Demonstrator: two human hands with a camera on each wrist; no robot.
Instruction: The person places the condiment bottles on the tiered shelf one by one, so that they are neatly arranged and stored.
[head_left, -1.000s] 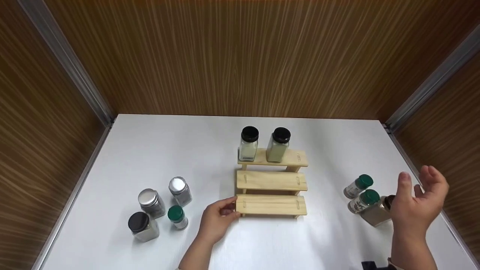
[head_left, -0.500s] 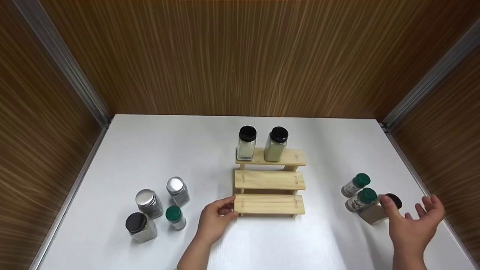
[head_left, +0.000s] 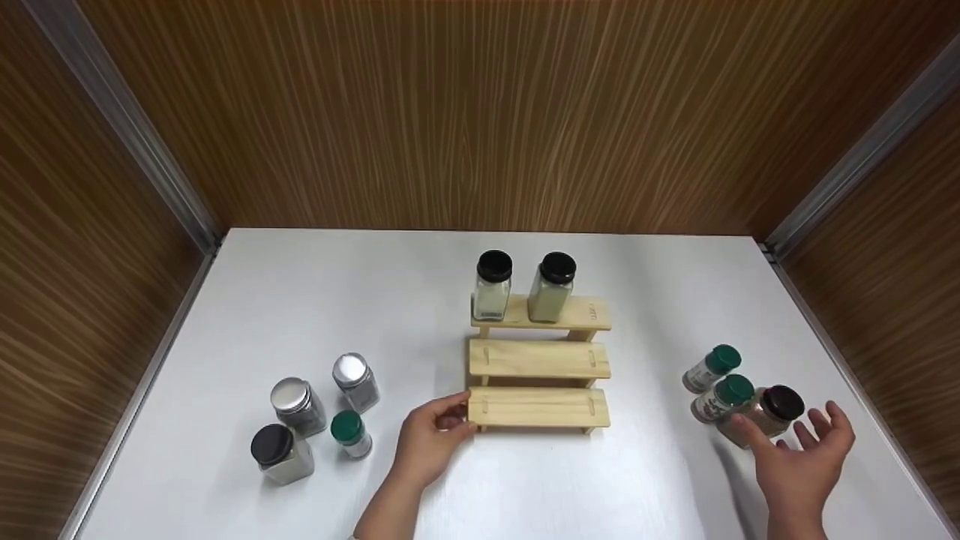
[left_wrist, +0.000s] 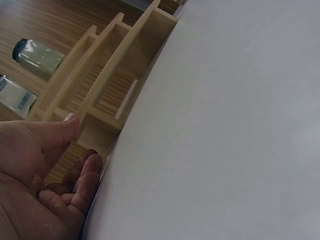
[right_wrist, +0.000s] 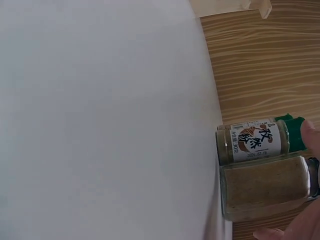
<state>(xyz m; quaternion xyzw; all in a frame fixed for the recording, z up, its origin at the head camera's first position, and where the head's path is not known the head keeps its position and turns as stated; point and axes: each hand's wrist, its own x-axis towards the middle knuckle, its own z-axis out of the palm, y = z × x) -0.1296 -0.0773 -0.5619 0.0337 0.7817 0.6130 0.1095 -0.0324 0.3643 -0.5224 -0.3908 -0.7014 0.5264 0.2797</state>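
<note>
A three-step wooden rack (head_left: 538, 407) stands mid-table. My left hand (head_left: 431, 442) holds the left end of its lowest step; in the left wrist view the thumb (left_wrist: 60, 132) lies against that end. At the right, my right hand (head_left: 801, 469) is spread beside a black-lidded spice jar (head_left: 782, 405) of brown powder, thumb near its front side. The right wrist view shows this jar (right_wrist: 265, 186) upright, its lid partly cut off at the edge. Touching or close to it is a green-capped spice bottle (head_left: 721, 397), with another green-capped bottle (head_left: 711, 369) behind.
On the rack's top step stand two black-lidded jars (head_left: 492, 289) (head_left: 551, 291) of pale powder. To the left are two silver-lidded shakers (head_left: 300, 405) (head_left: 356, 381), a black-lidded jar (head_left: 285, 456) and a green-capped bottle (head_left: 352, 435). Wood-grain panels (head_left: 450, 112) enclose the table.
My right hand has come down and leftward to the black-lidded jar, its fingers spread around the near side. The left hand has kept its place at the rack.
</note>
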